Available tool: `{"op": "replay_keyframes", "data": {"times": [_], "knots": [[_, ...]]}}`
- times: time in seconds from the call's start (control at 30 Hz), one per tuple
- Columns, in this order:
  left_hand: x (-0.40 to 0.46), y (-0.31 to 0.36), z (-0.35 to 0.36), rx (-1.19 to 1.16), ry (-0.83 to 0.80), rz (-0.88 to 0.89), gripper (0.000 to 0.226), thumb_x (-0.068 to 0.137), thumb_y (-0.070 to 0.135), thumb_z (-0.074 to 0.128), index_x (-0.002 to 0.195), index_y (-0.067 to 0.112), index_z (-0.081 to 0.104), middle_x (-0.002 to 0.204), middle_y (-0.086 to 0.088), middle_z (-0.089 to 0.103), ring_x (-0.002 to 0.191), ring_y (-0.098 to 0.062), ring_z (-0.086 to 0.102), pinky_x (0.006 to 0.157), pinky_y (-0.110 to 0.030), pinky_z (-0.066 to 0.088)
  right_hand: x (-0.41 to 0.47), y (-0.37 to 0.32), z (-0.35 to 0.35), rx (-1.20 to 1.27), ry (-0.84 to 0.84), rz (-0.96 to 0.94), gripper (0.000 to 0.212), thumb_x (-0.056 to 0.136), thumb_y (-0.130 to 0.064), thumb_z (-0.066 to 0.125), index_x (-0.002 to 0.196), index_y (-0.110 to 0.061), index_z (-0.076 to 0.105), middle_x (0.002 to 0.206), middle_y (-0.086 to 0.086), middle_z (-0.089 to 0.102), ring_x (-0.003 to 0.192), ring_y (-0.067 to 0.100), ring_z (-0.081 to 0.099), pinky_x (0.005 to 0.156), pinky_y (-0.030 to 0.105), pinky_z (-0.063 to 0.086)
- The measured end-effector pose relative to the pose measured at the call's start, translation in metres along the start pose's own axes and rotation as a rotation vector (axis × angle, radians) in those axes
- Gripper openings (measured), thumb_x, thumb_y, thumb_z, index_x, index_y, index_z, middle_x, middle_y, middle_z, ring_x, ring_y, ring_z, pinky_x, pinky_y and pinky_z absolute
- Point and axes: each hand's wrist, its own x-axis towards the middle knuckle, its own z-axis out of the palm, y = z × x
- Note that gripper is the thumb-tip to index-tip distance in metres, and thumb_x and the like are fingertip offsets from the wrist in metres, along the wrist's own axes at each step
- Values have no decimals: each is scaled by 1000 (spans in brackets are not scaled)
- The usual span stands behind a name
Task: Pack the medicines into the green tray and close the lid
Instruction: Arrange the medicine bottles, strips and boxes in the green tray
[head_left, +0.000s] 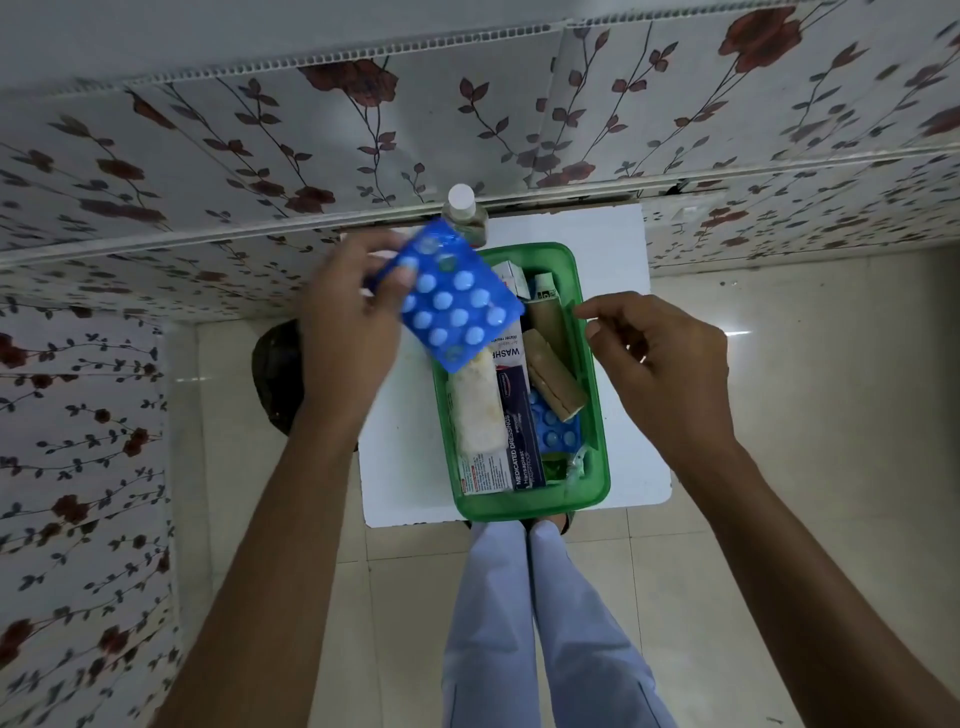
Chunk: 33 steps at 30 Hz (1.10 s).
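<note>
— What is surrounding the work?

— Floral-patterned panels (208, 156) are running along the back and the left, pale floor tiles (805, 415) are spreading out beneath, and a small white table (400, 467) is standing in the middle against the back panel.

— And what is sitting on it?

— The green tray (587, 291) is lying lengthwise on the table, its lid off, holding a good deal already: a long box of medicated dressings (517, 431), a white gauze-like roll (475, 410) just left of it, a tan bandage roll (553, 379) leaning at the right, a blue blister pack (556, 426) low in the tray, and a tube and small cartons at the far end. A clear bottle with a white cap (461, 200) is standing just beyond the tray's far left corner.

— What are the hands doing?

— The left hand (348, 322) is pinching a blue blister strip (457, 301) by its left edge, thumb on top and fingers curled under, holding it tilted above the tray's far left part. The right hand (660, 353) is hovering over the tray's right rim, fingers loosely curled and partly spread, gripping nothing; whether the fingertips are touching the rim I cannot tell.

— How is the strip looking?

— Translucent blue, with rows of round pale tablets facing up.
</note>
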Motion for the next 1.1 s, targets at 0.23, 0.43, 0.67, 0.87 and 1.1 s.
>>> {"op": "replay_keyframes", "data": {"times": [0.23, 0.43, 0.67, 0.87, 1.1], "knots": [[9, -2, 61, 486, -180, 240, 26, 85, 18, 57, 109, 17, 64, 113, -11, 57, 113, -32, 44, 90, -38, 34, 7, 2, 7, 2, -14, -37, 23, 85, -14, 53, 105, -15, 64, 86, 3, 67, 71, 14, 57, 59, 12, 37], [7, -18, 49, 237, 33, 89, 30, 86, 7, 48, 111, 15, 63, 117, -13, 51, 113, -26, 47, 93, -21, 34, 15, 4, 39, -426, -181, -361, 34, 76, -27, 62, 108, -20, 67, 119, 7, 66, 112, 35, 54, 83, 44, 44], [41, -29, 42, 189, -71, -76, 29, 91, 12, 49, 119, 10, 57, 124, -12, 57, 90, -10, 53, 76, -12, 36, 20, -1, 50, -532, -237, -309, 41, 61, -20, 74, 102, -22, 69, 117, 2, 68, 112, 36, 55, 84, 50, 41], [79, -20, 68, 251, -201, -118, 47, 77, 36, 67, 116, 11, 58, 120, -9, 64, 109, -24, 58, 85, -30, 43, 25, -2, 21, -228, -76, -150, 29, 79, -22, 51, 101, -18, 69, 109, 2, 71, 103, 34, 56, 80, 43, 40], [82, -13, 76, 309, -113, 14, 35, 76, 30, 69, 103, 10, 62, 104, -10, 69, 96, -26, 63, 81, -35, 51, 21, 4, 5, -169, -9, -196, 30, 84, -19, 42, 95, -15, 70, 101, 3, 73, 93, 29, 61, 77, 39, 50]]}}
